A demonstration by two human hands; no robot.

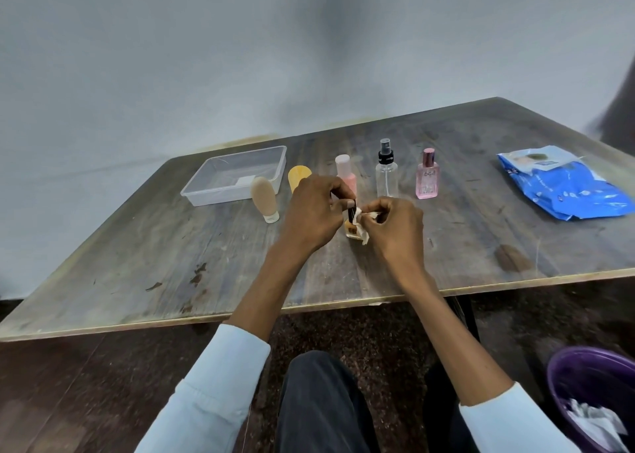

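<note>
A small glass bottle (351, 228) with amber liquid and a black cap stands on the wooden table (171, 246) between my hands. My left hand (314, 212) pinches the black cap at its top. My right hand (395, 229) pinches a crumpled white wipe (362, 224) and holds it against the bottle's right side. Behind them stand a pink bottle with a pale cap (345, 174), a clear spray bottle (386, 170) with a black nozzle and a pink perfume bottle (427, 175).
A clear plastic tray (206, 184) sits at the back left, with a tan squeeze tube (264, 198) and a yellow round-topped item (298, 175) beside it. A blue wipes packet (567, 188) lies at the right. A purple bin (567, 377) with white wipes stands on the floor at lower right.
</note>
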